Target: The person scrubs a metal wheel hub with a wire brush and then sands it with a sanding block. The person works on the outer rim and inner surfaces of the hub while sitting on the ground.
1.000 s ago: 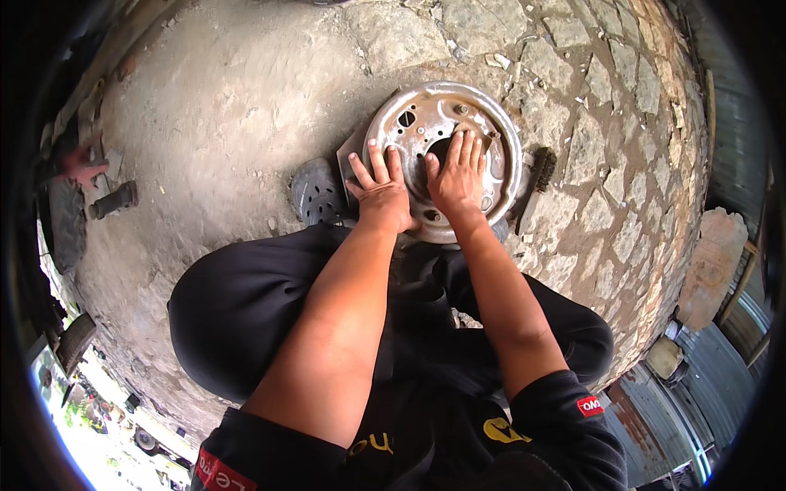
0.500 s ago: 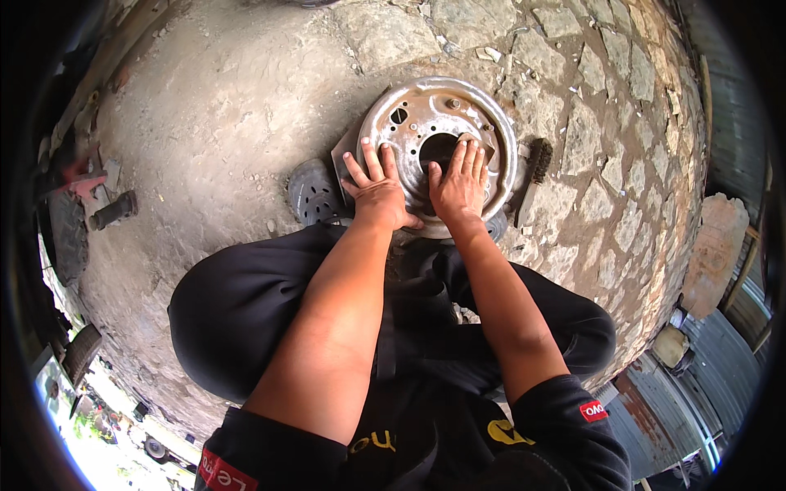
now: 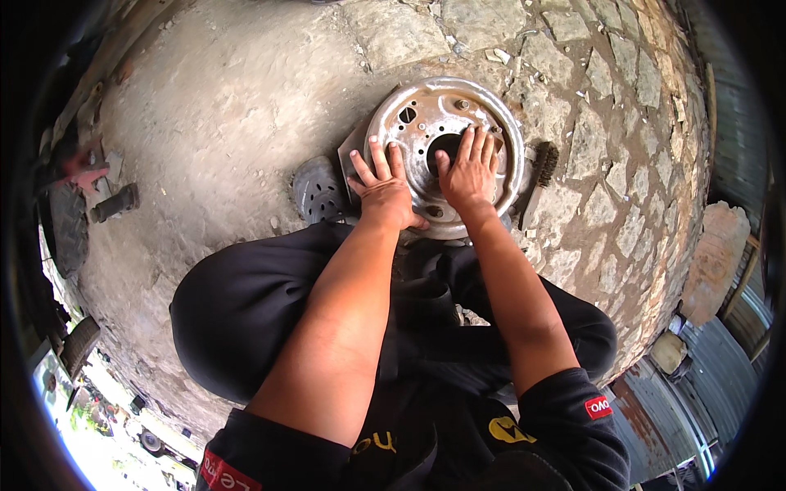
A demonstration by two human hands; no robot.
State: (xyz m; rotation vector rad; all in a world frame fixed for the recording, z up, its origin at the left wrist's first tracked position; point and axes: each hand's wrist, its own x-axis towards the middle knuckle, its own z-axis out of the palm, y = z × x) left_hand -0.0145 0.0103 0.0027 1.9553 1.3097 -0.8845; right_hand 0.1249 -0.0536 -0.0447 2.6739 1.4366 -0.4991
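Observation:
A round, rusty and grey metal drum-brake backing plate (image 3: pixel 454 88) lies on the ground in front of me. It has a raised rim, a large central hole, small holes and bolts. My left hand (image 3: pixel 386 196) rests on its left rim with fingers spread, the thumb at the lower rim. Flat on the plate's face, my right hand (image 3: pixel 473 176) covers the right edge of the central hole, fingers stretched away from me. Whether a thin piece lies under the right palm is hidden.
A wire brush (image 3: pixel 540 180) lies just right of the plate. Left of it is my dark clog (image 3: pixel 318 190), with a flat angular piece (image 3: pixel 348 159) under the rim. A short dark cylinder (image 3: pixel 115 203) lies far left. Corrugated sheets (image 3: pixel 720 352) stand at the right.
My right hand has slid slightly away from me and to the right across the plate, uncovering a bolt near the lower rim. My left hand stays at the left rim.

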